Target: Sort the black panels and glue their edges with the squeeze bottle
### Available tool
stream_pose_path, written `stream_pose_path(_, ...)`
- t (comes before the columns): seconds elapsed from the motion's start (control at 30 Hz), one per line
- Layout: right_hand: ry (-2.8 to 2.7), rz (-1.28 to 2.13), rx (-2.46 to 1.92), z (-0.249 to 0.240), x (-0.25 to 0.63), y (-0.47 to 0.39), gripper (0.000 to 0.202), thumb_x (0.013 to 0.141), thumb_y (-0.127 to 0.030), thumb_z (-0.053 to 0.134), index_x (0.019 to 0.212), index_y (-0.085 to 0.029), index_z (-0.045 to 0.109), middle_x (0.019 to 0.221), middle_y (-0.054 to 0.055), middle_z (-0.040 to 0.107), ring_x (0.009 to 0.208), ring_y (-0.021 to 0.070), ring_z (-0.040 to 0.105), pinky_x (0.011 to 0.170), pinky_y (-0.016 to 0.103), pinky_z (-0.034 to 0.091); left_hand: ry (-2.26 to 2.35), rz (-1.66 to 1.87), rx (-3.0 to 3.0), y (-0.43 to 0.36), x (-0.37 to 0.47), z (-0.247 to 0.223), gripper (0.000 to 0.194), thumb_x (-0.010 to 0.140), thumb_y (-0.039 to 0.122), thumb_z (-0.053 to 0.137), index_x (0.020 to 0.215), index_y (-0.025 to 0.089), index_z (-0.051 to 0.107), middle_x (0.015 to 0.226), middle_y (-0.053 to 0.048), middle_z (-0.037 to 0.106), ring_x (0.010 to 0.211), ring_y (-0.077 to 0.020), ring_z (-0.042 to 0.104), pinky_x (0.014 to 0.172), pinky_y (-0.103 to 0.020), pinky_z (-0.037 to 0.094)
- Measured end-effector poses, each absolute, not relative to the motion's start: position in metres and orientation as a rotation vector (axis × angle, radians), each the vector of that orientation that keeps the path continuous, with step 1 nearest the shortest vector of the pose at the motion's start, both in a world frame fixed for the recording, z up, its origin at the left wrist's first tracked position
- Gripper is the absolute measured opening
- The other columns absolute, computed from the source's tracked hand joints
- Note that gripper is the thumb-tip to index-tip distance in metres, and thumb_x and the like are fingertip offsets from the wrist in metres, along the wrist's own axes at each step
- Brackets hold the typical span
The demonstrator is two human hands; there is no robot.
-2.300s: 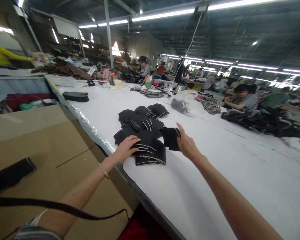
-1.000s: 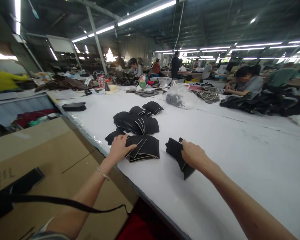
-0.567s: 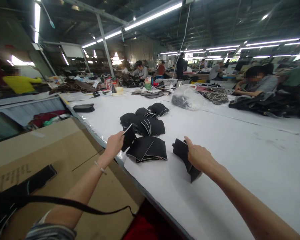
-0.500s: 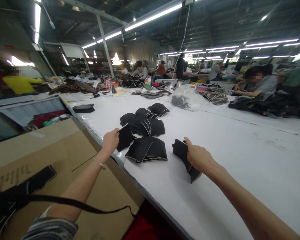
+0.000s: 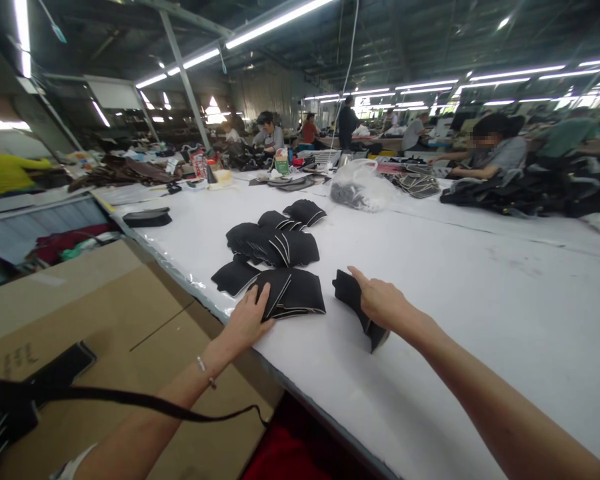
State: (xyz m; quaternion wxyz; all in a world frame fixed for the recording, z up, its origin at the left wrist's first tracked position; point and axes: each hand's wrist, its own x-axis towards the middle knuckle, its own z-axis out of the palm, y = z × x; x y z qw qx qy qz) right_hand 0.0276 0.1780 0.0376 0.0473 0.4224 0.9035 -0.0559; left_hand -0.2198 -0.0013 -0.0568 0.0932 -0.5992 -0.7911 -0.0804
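Note:
My right hand [image 5: 384, 304] is closed around a few curved black panels [image 5: 349, 288] with pale edges, held just above the white table at the right of the piles. Its index finger stretches along their upper edge. My left hand [image 5: 246, 319] rests on the left end of the nearest pile of black panels [image 5: 304, 291], fingers apart and lying over the top piece, thumb at the near edge. One black panel [image 5: 234, 276] lies just behind that hand. Farther back, a fanned row of similar panels [image 5: 267, 243] overlaps on the table. The undersides of the piles are hidden.
The white table [image 5: 455, 320] has its edge running diagonally at my left. Below it are a cardboard box [image 5: 145, 307] with black pieces on it and a black strap [image 5: 130, 399]. A clear plastic bag [image 5: 360, 187] stands farther back. Co-workers sit beyond.
My left hand has let go of its black panel, which now lies behind the near pile, and has moved right onto that pile. My right hand still holds its panels. The view has shifted slightly.

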Motion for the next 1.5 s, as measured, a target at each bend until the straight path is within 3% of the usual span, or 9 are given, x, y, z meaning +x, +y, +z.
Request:
stream_pose_path(0.3,2.838,-0.287,1.301,0.036,0.032,0.179,0.08,0.082,-0.005,0.039,0.15,-0.041,0.016,0.094,0.01,0.062,0.079,0.0257,0.062,0.06,0.027,0.033,-2.307,-0.381,-1.403,0.0,-0.251,-0.003,0.041,0.091,0.01,0.034,0.127,0.015,0.052,0.117,-0.014,0.065,0.1,-0.0264,0.065,0.076,-0.034,0.052)
stream_pose_path(0.5,2.922,-0.378,1.26,0.033,0.042,0.191,0.074,0.08,-0.003,0.038,0.143,-0.041,0.035,0.101,0.009,0.06,0.077,0.0216,0.061,0.065,0.026,0.037,-1.532,-0.514,-1.798,0.009,-0.179,0.042,0.033,0.094,0.01,0.041,0.118,0.023,0.058,0.119,-0.007,0.066,0.114,-0.0238,0.056,0.095,-0.04,0.044)
stream_pose_path(0.7,2.846,-0.571,1.411,0.04,0.064,0.202,0.081,0.084,-0.009,0.043,0.154,-0.027,0.005,0.1,0.008,0.066,0.08,0.023,0.064,0.075,0.03,0.043,-0.873,-0.319,-2.31,0.058,-0.098,0.012,0.017,0.093,0.013,0.048,0.097,0.019,0.063,0.109,-0.007,0.066,0.111,-0.0207,0.055,0.091,-0.04,0.043)
stream_pose_path(0.9,2.968,-1.125,0.929,0.039,0.065,0.2,0.051,0.095,-0.028,0.034,0.146,-0.023,0.038,0.141,0.005,0.05,0.124,0.0213,0.05,0.104,0.033,0.037,-0.837,-0.497,-2.375,0.103,-0.08,-0.02,0.013,0.092,0.015,0.051,0.09,0.019,0.064,0.106,-0.009,0.063,0.111,-0.0238,0.056,0.083,-0.038,0.05)
stream_pose_path(1.03,2.846,-0.98,1.132,0.046,0.047,0.199,0.063,0.087,-0.047,0.055,0.144,-0.026,0.04,0.125,0.008,0.061,0.112,0.0258,0.058,0.095,0.035,0.044,-0.804,-0.595,-2.377,0.106,-0.07,-0.03,0.013,0.09,0.012,0.052,0.092,0.015,0.065,0.111,-0.013,0.061,0.115,-0.0253,0.054,0.094,-0.037,0.05)
stream_pose_path(1.13,2.712,-0.594,1.28,0.051,0.033,0.198,0.077,0.075,-0.024,0.065,0.145,-0.033,0.035,0.098,0.006,0.069,0.088,0.0258,0.065,0.074,0.031,0.046,-0.832,-0.655,-2.413,0.09,-0.073,-0.033,0.02,0.091,0.013,0.05,0.104,0.017,0.064,0.126,-0.014,0.056,0.115,-0.0236,0.055,0.097,-0.037,0.049)
stream_pose_path(1.27,2.716,-0.424,1.302,0.047,0.028,0.2,0.074,0.076,-0.012,0.051,0.145,-0.033,0.033,0.099,0.009,0.069,0.085,0.0266,0.065,0.065,0.028,0.042,-1.248,-0.851,-2.22,0.062,-0.108,-0.035,0.034,0.092,0.015,0.046,0.123,0.022,0.056,0.13,-0.012,0.054,0.125,-0.0241,0.048,0.102,-0.042,0.045)
stream_pose_path(1.4,2.741,-0.393,1.315,0.043,0.031,0.201,0.075,0.074,-0.013,0.049,0.144,-0.034,0.033,0.107,0.01,0.066,0.089,0.0286,0.064,0.066,0.03,0.042,-2.308,-0.791,-1.392,0.062,-0.166,-0.043,0.054,0.088,0.051,0.054,0.12,0.008,0.055,0.114,-0.023,0.06,0.112,-0.0358,0.053,0.091,-0.051,0.046)
stream_pose_path(1.5,2.752,-0.36,1.291,0.042,0.031,0.196,0.076,0.073,-0.012,0.048,0.144,-0.035,0.033,0.108,0.011,0.066,0.091,0.0298,0.064,0.066,0.03,0.041,-2.546,-0.558,-1.231,0.073,-0.191,-0.047,0.073,0.079,0.067,0.056,0.116,0.004,0.055,0.112,-0.027,0.062,0.114,-0.0399,0.051,0.093,-0.052,0.042)
